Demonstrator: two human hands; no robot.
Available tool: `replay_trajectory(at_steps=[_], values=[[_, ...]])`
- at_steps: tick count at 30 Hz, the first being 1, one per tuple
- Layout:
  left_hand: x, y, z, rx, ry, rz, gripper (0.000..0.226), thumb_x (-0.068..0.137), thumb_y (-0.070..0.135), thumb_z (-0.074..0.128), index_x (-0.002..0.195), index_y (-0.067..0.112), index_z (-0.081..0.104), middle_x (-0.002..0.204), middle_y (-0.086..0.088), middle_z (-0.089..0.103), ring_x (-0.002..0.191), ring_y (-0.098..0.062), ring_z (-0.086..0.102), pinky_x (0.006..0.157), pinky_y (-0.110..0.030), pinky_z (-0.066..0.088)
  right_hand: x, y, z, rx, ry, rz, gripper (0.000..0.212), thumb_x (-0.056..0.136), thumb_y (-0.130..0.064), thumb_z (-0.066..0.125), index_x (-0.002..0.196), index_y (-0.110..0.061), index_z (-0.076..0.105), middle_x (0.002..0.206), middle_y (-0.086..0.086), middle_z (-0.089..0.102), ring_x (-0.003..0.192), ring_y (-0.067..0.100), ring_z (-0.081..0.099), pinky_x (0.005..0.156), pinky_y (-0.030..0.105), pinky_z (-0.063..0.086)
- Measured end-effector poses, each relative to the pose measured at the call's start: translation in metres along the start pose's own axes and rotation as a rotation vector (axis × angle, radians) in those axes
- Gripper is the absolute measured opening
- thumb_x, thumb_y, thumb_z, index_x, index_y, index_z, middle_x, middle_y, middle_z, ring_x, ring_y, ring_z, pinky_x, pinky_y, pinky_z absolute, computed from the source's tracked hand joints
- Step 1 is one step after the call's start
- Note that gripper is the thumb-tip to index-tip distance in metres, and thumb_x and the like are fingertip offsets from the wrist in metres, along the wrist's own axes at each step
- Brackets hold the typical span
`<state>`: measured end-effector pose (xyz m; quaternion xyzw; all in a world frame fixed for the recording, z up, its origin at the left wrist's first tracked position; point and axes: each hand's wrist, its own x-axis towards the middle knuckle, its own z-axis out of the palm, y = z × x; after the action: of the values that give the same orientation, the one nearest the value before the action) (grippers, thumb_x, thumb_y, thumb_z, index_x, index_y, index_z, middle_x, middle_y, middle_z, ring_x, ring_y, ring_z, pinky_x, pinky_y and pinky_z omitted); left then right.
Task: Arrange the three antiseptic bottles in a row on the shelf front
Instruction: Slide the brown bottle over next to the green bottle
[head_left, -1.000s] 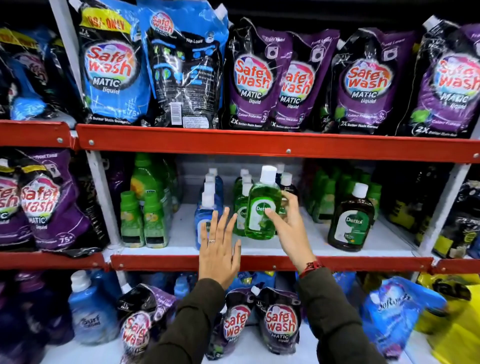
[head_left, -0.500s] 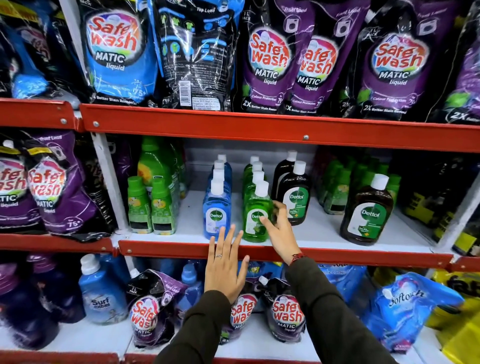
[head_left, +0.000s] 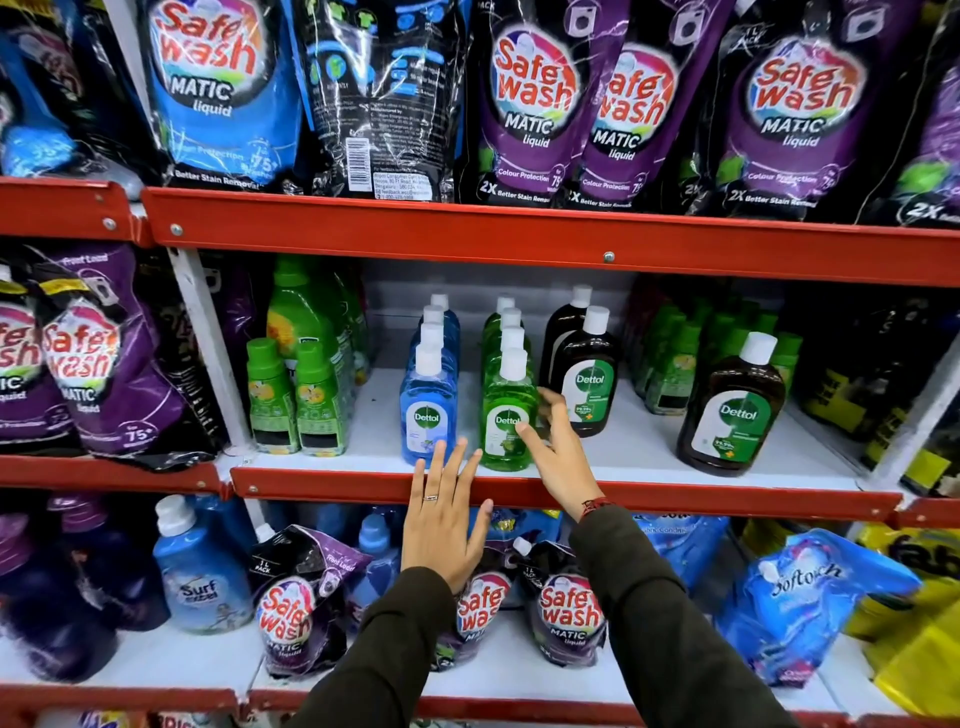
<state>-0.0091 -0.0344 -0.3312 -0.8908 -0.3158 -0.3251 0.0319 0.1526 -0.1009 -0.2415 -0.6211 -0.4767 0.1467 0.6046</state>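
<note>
the middle shelf (head_left: 519, 493) at the centre of the frame carries 3 lines of antiseptic bottles. the blue bottle (head_left: 427, 415) stands upright at the shelf front, just left of centre. the green bottle (head_left: 508, 423) stands upright beside it, also at the front, with a small gap between the 2. the brown bottle (head_left: 586, 384) to the right of these sits further back and is not level with them. a larger brown bottle (head_left: 732, 410) stands apart at the right.

the right hand (head_left: 558, 457) is open, its thumb against the green bottle's label and fingers spread behind it, no closed grasp. the left hand (head_left: 441, 519) is flat and empty over the red shelf edge, fingertips just below the blue bottle.

judgement: 2 of 3 placed; the brown bottle remains to be brought forward.
</note>
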Motion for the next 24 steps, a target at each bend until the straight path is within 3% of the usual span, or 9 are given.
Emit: replay_trajectory(at_steps=[3,5,8,12,14,16,20,22,24], values=[[0.0,0.001,0.0,-0.009,0.013,-0.002,0.064,0.103,0.045,0.037,0.16,0.018,0.027,0.171,-0.004,0.018,0.16,-0.025,0.008,0.129,-0.042,-0.005,-0.005,-0.001,-0.009,0.003,0.012,0.014,0.051,0.1,-0.02,0.059,0.145,-0.023,0.037,0.138,0.004,0.058,0.123,0.006,0.059,0.091,0.012,0.052],[-0.001,0.0,0.0,-0.012,0.02,0.0,0.064,0.103,0.045,0.037,0.16,0.018,0.027,0.171,-0.004,0.018,0.16,-0.024,0.007,0.13,-0.042,-0.003,-0.009,-0.003,-0.02,-0.006,0.094,0.001,0.05,0.098,-0.021,0.061,0.144,-0.026,0.042,0.136,-0.001,0.058,0.116,-0.001,0.06,0.089,0.013,0.051],[-0.001,-0.001,0.002,-0.014,0.031,0.007,0.063,0.103,0.044,0.036,0.16,0.018,0.028,0.171,-0.003,0.018,0.16,-0.024,0.007,0.13,-0.043,-0.002,-0.012,-0.007,-0.048,-0.048,0.335,-0.079,0.042,0.094,-0.02,0.066,0.134,-0.026,0.052,0.128,-0.006,0.063,0.116,0.01,0.061,0.093,0.03,0.05],[-0.001,0.002,0.003,-0.021,0.059,0.006,0.061,0.102,0.041,0.034,0.159,0.018,0.03,0.17,-0.003,0.02,0.159,-0.026,0.011,0.13,-0.043,-0.002,-0.016,-0.011,-0.1,-0.173,0.737,-0.178,0.04,0.091,-0.019,0.07,0.128,-0.012,0.057,0.126,0.003,0.06,0.116,0.016,0.055,0.104,0.034,0.044],[-0.001,0.002,0.002,-0.021,0.069,-0.001,0.06,0.102,0.039,0.034,0.159,0.018,0.03,0.169,-0.003,0.021,0.159,-0.027,0.013,0.13,-0.042,-0.004,-0.016,-0.005,-0.125,-0.275,0.897,-0.133,0.052,0.088,-0.026,0.074,0.132,-0.009,0.053,0.13,0.011,0.056,0.123,0.024,0.048,0.109,0.035,0.034],[0.0,0.003,0.003,-0.016,0.071,-0.001,0.06,0.102,0.038,0.033,0.159,0.018,0.03,0.169,-0.003,0.021,0.159,-0.027,0.014,0.13,-0.041,-0.005,-0.015,0.002,-0.147,-0.329,0.985,0.034,0.073,0.083,-0.037,0.077,0.142,-0.009,0.045,0.141,0.018,0.049,0.133,0.032,0.041,0.111,0.038,0.025],[0.0,0.002,0.004,-0.01,0.067,0.001,0.06,0.102,0.038,0.033,0.159,0.018,0.031,0.168,-0.005,0.025,0.158,-0.027,0.015,0.13,-0.041,-0.005,-0.009,0.019,-0.182,-0.318,0.843,0.31,0.097,0.074,-0.055,0.08,0.148,-0.008,0.037,0.148,0.024,0.047,0.141,0.042,0.04,0.115,0.056,0.028],[0.0,0.002,0.004,-0.008,0.067,-0.002,0.061,0.101,0.038,0.033,0.158,0.018,0.031,0.168,-0.005,0.026,0.158,-0.027,0.014,0.13,-0.042,-0.005,-0.008,0.023,-0.193,-0.262,0.765,0.293,0.094,0.069,-0.056,0.082,0.139,-0.006,0.043,0.139,0.023,0.057,0.132,0.04,0.052,0.11,0.05,0.039],[0.0,0.002,0.005,-0.009,0.066,-0.001,0.061,0.102,0.038,0.033,0.159,0.018,0.03,0.169,-0.006,0.025,0.159,-0.027,0.013,0.13,-0.042,-0.004,-0.01,0.021,-0.2,-0.187,0.758,0.281,0.082,0.072,-0.038,0.088,0.135,-0.004,0.048,0.134,0.02,0.062,0.125,0.035,0.058,0.102,0.037,0.043]])
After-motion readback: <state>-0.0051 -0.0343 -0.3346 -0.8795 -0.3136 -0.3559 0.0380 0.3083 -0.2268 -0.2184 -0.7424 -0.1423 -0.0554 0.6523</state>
